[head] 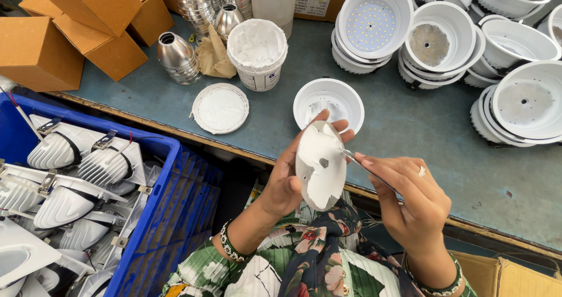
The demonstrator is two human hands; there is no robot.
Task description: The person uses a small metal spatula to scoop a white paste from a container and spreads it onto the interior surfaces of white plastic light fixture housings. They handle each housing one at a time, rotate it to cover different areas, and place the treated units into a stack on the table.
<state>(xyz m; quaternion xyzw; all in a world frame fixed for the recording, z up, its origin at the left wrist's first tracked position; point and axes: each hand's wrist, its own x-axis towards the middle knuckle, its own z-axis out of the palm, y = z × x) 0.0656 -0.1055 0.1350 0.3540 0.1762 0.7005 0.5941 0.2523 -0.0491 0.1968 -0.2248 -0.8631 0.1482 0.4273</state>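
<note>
spreading white paste, the left hand (287,183) grips a white lamp shell (320,167) just in front of the paste tub (257,54) while the right hand (410,200) pinches a thin metal tool (366,169); next probably needs smooth, even strokes.

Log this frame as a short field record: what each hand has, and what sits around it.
left hand: holds a round white disc, coated with white paste
right hand: holds a thin metal tool, tip on the disc
bench: open paste tub, its lid, white lamp housings, metal reflectors
blue crate: finned white fittings
</note>
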